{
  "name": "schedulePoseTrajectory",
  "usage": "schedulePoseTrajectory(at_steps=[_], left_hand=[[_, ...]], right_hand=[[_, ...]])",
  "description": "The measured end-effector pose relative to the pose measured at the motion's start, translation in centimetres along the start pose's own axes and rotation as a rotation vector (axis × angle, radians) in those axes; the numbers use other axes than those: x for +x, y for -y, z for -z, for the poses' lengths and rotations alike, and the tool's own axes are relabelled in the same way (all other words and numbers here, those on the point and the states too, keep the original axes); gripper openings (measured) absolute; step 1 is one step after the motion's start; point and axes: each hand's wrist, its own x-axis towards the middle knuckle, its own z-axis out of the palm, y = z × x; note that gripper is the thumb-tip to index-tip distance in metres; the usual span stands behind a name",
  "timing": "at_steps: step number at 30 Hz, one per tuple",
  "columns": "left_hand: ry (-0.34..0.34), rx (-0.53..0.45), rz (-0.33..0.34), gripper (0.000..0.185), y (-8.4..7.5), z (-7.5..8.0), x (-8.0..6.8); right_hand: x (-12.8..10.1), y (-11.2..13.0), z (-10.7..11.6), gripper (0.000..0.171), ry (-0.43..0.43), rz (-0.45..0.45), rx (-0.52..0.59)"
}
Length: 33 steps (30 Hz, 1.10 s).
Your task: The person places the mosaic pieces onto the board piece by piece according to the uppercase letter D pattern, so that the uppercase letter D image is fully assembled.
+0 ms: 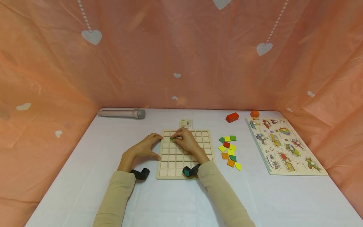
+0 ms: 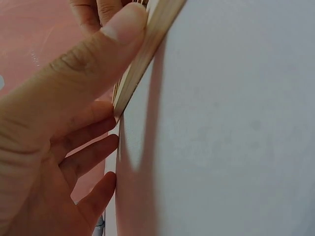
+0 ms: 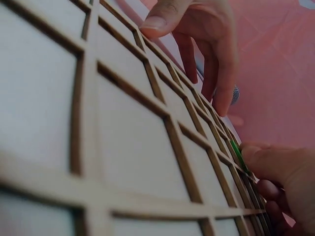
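Note:
A light wooden grid board (image 1: 171, 164) lies on the white table, its square cells divided by raised strips. Near its upper left corner, my right hand (image 1: 185, 140) pinches a small green tile (image 3: 238, 155) between thumb and fingers, close over a cell. My left hand (image 1: 144, 147) stands at the board's left side with thumb and fingers spread apart. Its thumb (image 2: 125, 24) touches the board's edge, and the other fingers reach along the same edge. Just behind the board lies a small pattern card (image 1: 186, 123) with a printed grid.
Several loose red, yellow, orange and green tiles (image 1: 231, 152) lie right of the board. Farther right is a picture puzzle board (image 1: 286, 148). A red block (image 1: 232, 117) and an orange block (image 1: 254, 113) stand at the back. A microphone (image 1: 122, 113) lies back left.

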Motion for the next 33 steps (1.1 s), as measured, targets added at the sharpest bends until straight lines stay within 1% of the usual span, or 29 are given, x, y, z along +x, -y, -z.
schedulePoseTrajectory(at_steps=[8,13,16,21,27,30,33], left_hand=[[0.006,0.010,0.017,0.090,-0.3,0.1,0.0],[0.003,0.019,0.016,0.091,-0.2,0.1,0.1],[-0.001,0.022,0.009,0.091,-0.1,0.0,0.1],[-0.001,0.027,0.019,0.091,0.1,-0.1,0.1],[-0.005,0.030,0.029,0.092,0.2,0.0,0.0],[-0.005,0.022,0.022,0.091,0.0,0.1,0.0],[-0.001,0.016,0.015,0.091,0.0,0.0,0.0]], right_hand=[[0.0,-0.2,0.2,0.014,0.028,0.008,-0.013],[-0.2,0.1,1.4,0.020,0.033,-0.016,0.004],[-0.6,0.1,2.8,0.023,0.017,-0.011,0.013],[-1.7,-0.5,6.0,0.027,-0.025,0.014,0.011],[-3.6,-1.5,9.8,0.026,-0.096,0.007,-0.004],[-4.8,-2.1,11.6,0.026,-0.132,0.005,-0.027],[-6.1,-3.0,13.3,0.026,-0.156,-0.035,-0.054]])
